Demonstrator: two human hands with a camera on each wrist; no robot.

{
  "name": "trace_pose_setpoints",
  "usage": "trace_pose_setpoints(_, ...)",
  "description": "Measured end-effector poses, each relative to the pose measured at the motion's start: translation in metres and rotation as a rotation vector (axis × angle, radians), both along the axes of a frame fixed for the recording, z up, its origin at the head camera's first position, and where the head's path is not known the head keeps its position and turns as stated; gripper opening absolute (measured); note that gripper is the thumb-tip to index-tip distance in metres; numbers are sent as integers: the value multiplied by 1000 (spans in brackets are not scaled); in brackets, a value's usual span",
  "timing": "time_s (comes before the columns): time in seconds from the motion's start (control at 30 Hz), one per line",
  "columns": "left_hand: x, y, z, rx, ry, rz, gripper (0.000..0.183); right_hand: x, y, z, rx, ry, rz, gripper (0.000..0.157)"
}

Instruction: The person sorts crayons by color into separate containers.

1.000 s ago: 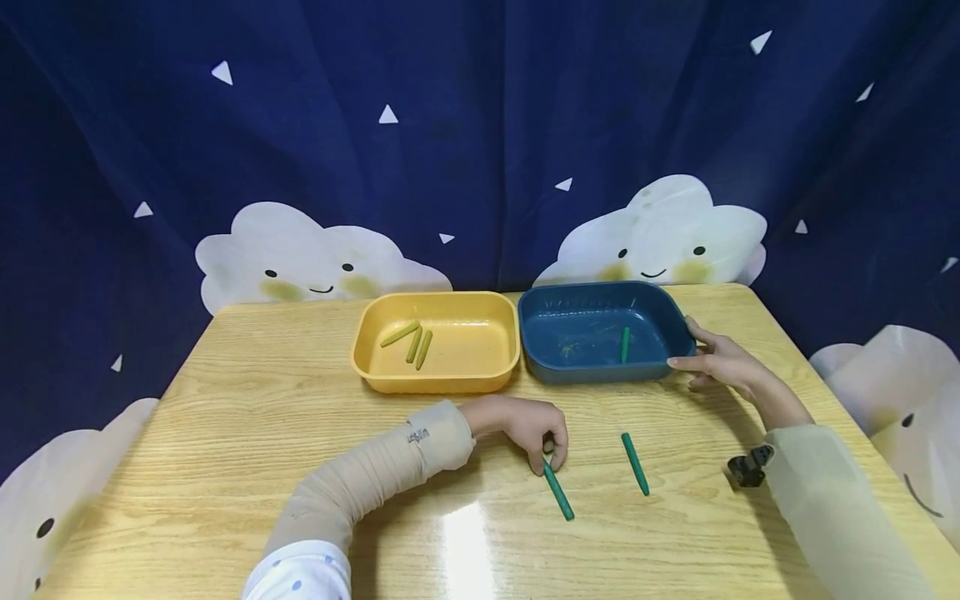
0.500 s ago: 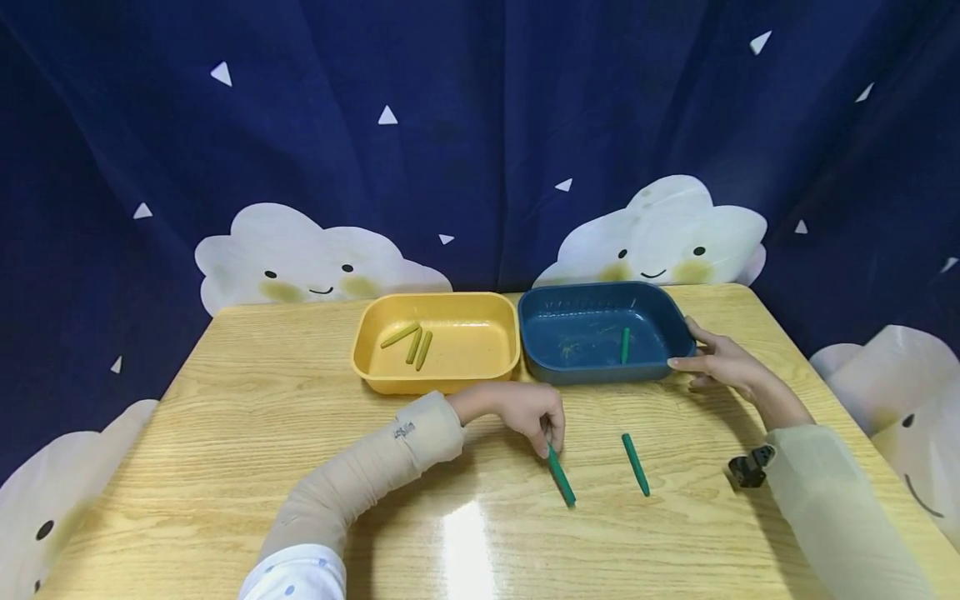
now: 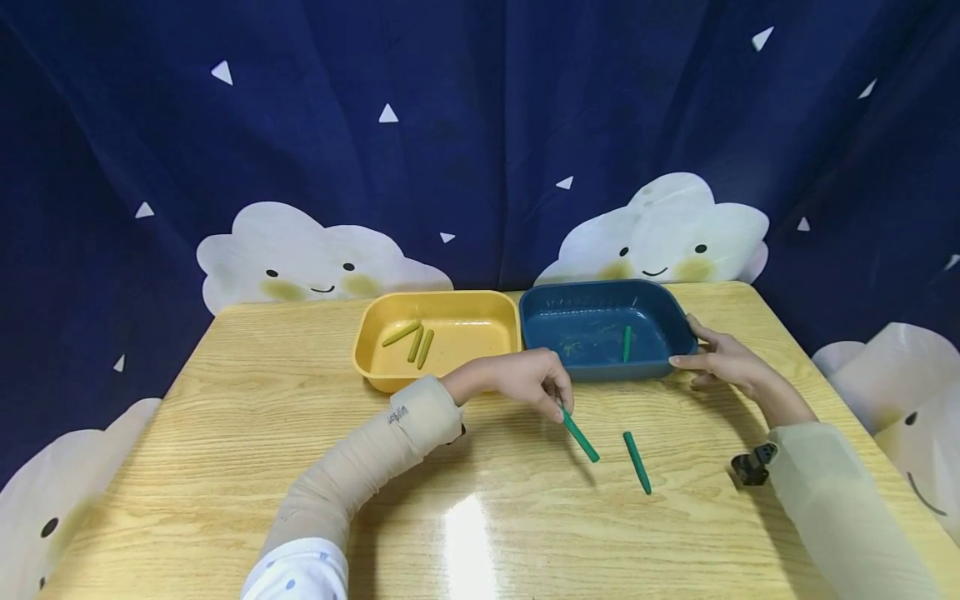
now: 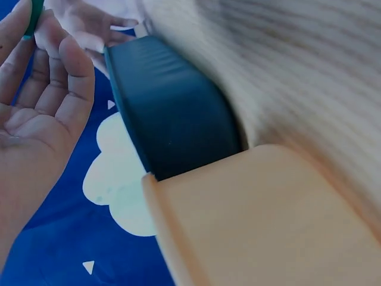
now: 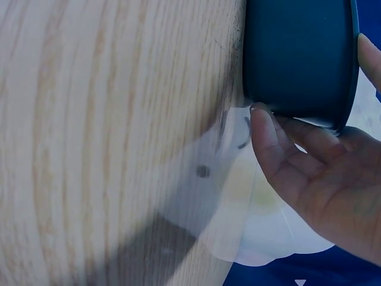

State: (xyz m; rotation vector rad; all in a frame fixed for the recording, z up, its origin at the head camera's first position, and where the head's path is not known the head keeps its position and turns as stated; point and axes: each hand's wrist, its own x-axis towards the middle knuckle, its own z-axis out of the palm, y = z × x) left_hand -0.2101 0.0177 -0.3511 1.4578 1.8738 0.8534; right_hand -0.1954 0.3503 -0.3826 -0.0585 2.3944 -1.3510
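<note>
My left hand (image 3: 531, 379) pinches one end of a green crayon (image 3: 581, 437), which slants down to the right above the table. In the left wrist view a bit of that crayon (image 4: 34, 16) shows at the fingertips. With thumb and fingers spread around its near right corner, my right hand (image 3: 723, 364) holds the blue tray (image 3: 600, 373). The right wrist view shows these fingers (image 5: 268, 134) against the tray's end wall. One green crayon (image 3: 627, 343) lies inside the blue tray. Another green crayon (image 3: 637, 462) lies on the table, right of the held one.
A yellow tray (image 3: 435, 382) stands against the blue tray's left side, with several yellowish crayons (image 3: 424, 348) inside. A black plug-like piece (image 3: 752, 465) sits by the right sleeve. Behind the wooden table (image 3: 247, 400) hangs a dark blue curtain (image 3: 480, 150) with clouds.
My left hand has lifted the green crayon off the table and moved it up toward the trays, slightly right. My right hand stays at the blue tray.
</note>
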Motion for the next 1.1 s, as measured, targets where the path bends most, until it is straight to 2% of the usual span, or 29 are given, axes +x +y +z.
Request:
trace_pose_setpoints(0.13, -4, 1, 5, 19, 12, 22, 7, 0, 0, 0, -3, 4, 0, 96)
trace_pose_setpoints(0.37, -12, 4, 14, 96, -25, 70, 8, 0, -1, 0, 2, 7, -4, 96)
trace_pose_setpoints(0.73, -26, 11, 21, 175, 5, 144, 9, 0, -1, 0, -2, 5, -8, 96)
trace_pose_setpoints(1.1, -45, 17, 27, 252, -91, 262, 11, 0, 0, -1, -9, 0, -12, 96)
